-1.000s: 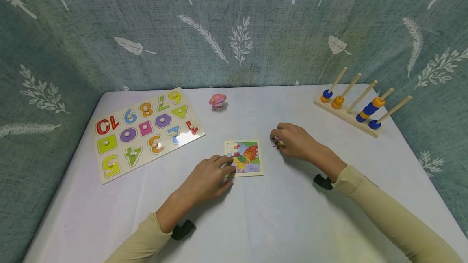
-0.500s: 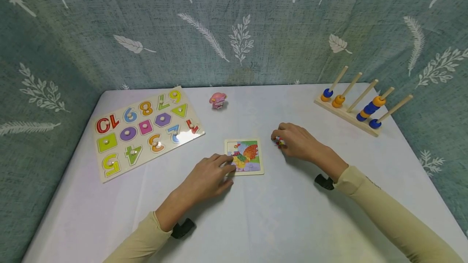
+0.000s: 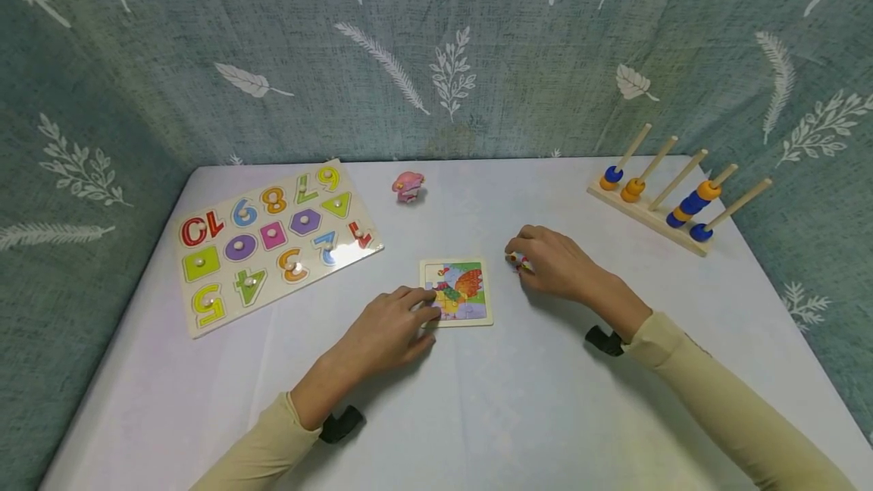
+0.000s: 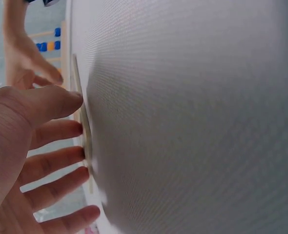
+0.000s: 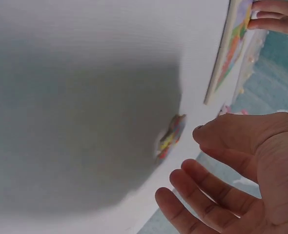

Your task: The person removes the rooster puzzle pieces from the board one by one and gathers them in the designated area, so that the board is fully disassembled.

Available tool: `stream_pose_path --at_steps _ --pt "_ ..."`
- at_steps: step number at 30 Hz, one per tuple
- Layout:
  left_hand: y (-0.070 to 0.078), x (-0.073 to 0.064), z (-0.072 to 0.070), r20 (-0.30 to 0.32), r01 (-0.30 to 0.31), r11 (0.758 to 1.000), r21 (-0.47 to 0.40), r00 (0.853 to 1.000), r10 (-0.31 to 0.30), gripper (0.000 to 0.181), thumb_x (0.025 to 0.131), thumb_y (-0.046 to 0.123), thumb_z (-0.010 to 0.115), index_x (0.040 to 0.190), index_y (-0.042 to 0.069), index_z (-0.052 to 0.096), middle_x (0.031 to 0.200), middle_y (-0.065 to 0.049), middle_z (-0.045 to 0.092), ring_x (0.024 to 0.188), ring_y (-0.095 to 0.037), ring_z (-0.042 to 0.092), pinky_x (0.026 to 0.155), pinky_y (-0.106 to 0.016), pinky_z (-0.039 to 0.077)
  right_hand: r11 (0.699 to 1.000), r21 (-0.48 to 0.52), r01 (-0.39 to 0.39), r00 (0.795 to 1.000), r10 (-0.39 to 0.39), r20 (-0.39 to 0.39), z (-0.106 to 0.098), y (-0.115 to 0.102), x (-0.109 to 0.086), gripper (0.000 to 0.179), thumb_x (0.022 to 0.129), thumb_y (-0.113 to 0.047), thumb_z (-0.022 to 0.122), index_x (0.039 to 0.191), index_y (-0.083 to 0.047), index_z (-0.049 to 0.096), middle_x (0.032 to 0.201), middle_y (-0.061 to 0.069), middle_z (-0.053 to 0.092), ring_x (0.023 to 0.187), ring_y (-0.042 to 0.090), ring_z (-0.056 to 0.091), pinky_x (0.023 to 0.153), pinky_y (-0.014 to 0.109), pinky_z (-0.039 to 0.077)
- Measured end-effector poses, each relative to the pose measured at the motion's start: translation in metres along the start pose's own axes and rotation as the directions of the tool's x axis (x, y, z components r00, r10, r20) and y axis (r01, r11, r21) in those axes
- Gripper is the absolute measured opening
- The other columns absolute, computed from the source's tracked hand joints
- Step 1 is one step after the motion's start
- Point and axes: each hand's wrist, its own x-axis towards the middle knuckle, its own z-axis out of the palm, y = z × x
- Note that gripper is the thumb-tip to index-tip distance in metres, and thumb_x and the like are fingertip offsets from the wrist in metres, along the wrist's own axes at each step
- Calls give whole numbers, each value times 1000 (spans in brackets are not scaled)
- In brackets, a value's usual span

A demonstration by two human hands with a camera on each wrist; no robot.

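In the head view, a small square picture puzzle with a hen picture lies in a pale wooden frame at the middle of the table. My left hand rests its fingertips on the puzzle's left side, with the fingers fairly straight in the left wrist view. To the right of the frame, my right hand is low over a small multicoloured puzzle piece. In the right wrist view, the thumb and fingers are spread apart beside this piece, which looks blurred. Whether it is one piece or more I cannot tell.
A number-and-shape peg board lies at the left. A pink figurine stands near the back edge. At the back right is a wooden peg stand with blue and orange beads. Patterned cloth hangs behind the white table.
The small piece by my right fingers has turned slightly and shows differently between them. My left hand stays on the puzzle.
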Motion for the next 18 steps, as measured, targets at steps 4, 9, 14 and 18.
stream_pose_path --at_steps 4,9,14,18 --pt "0 0 0 1 1 1000 -5 1000 -1 33 86 27 78 115 13 74 126 -9 64 114 -27 60 84 -44 53 1000 7 9 1000 -9 -14 -3 -4 4 28 82 -6 78 109 -5 74 98 9 65 83 20 58 69 35 51" --pt "0 1 0 5 2 1000 -7 1000 -2 33 85 26 79 115 12 74 127 -10 64 114 -28 60 84 -44 53 1000 -2 0 1000 0 -7 -7 -8 8 29 82 -6 78 111 -5 73 100 9 65 83 21 58 70 36 50" --pt "0 0 0 3 3 1000 0 1000 -3 33 86 27 78 115 13 74 127 -9 64 113 -27 60 84 -43 54 1000 1 4 1000 -4 0 -10 -13 13 29 83 -5 77 112 -6 73 100 10 65 83 21 57 70 36 50" --pt "0 0 0 -3 2 1000 3 1000 -2 33 86 27 78 115 13 74 126 -9 64 113 -27 60 83 -43 54 1000 -2 24 1000 -24 -6 -10 -17 17 28 84 -5 76 112 -6 73 100 10 65 82 20 57 69 35 50"
